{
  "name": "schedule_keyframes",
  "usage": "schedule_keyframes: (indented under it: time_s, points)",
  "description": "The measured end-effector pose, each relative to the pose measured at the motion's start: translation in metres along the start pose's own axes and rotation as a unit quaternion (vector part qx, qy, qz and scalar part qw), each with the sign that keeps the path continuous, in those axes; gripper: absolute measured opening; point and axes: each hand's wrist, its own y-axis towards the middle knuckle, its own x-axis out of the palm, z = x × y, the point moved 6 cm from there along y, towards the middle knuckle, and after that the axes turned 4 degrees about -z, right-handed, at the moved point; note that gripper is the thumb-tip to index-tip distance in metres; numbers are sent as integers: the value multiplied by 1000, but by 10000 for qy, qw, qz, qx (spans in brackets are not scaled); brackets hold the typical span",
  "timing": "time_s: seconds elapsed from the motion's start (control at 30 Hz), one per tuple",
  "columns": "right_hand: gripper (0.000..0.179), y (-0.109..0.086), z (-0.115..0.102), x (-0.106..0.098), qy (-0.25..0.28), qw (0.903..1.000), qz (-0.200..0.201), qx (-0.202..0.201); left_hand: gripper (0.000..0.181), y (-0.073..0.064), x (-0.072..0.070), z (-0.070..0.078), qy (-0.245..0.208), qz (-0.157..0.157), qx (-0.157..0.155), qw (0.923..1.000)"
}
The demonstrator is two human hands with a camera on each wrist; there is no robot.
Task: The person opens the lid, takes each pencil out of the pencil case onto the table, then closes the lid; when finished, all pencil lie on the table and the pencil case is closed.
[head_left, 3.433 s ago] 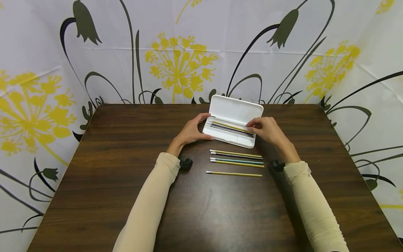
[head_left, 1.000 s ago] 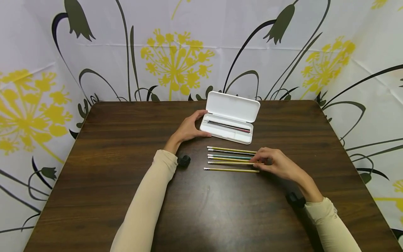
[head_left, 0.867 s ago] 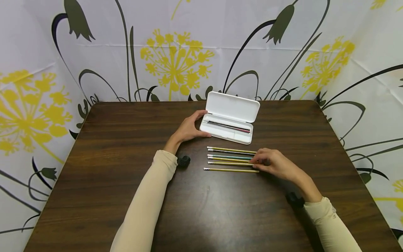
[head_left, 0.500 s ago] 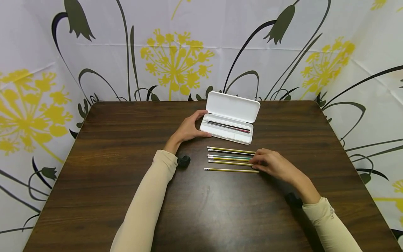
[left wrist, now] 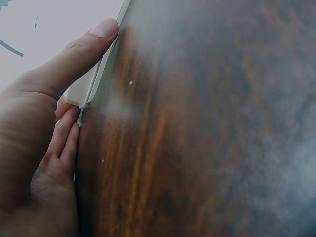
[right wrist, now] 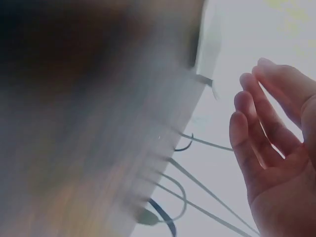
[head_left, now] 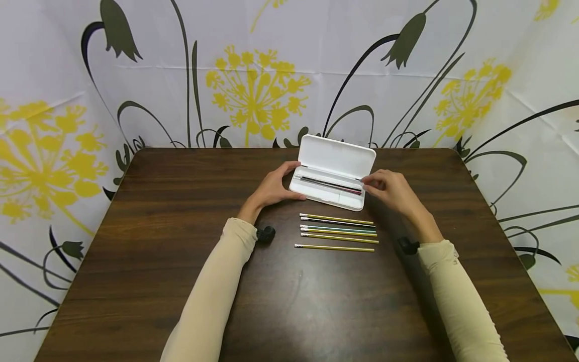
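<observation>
A white pencil case (head_left: 336, 157) stands with its lid raised near the back of the table. Dark pencils (head_left: 330, 185), one reddish toward its end, lie inside it. My left hand (head_left: 273, 188) grips the case's left end, with the thumb along the front edge, as the left wrist view shows too. At the case's right end is my right hand (head_left: 395, 193), its fingertips near the pencil ends. The right wrist view shows those fingers loosely bent, with nothing seen between them. Below the case lies a row of pencils: several gold ones (head_left: 339, 238), a black and a green one.
The dark wooden table (head_left: 172, 241) runs up to a white cloth (head_left: 172, 45) with yellow and green flower prints. One gold pencil (head_left: 334, 248) lies a little apart, nearest to me.
The gold pencil has gone from the case to the row, where my right hand set it down. My right hand has since moved back up to the case; the left has kept its grip.
</observation>
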Motion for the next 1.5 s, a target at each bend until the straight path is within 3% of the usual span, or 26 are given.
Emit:
schedule_keyframes:
  time_s: [0.17,0.3,0.73,0.83,0.97,1.13,1.27,1.5]
  points:
    - [15,16,10,5,316,9990,-31,315,98,0,2,-1,-29,-1,50,10000]
    - [15,23,11,10,371,9987,-110,321,98,0,1,-1,-63,-8,58,10000]
    - [16,26,10,18,481,9963,-445,563,97,-1,1,0,0,-2,89,10000]
    - [15,27,9,23,272,9969,-585,456,97,-1,1,1,-6,27,91,10000]
    - [16,29,4,33,-430,9957,-808,157,97,-1,0,1,-6,36,60,10000]
    - [14,31,-1,41,-1091,9906,-824,36,97,-1,0,0,19,22,35,10000]
    - [13,33,-1,43,-1104,9895,-924,120,96,-1,0,-1,46,14,6,10000]
    - [10,35,-1,41,-578,9936,-957,181,97,0,0,-2,44,-3,-47,10000]
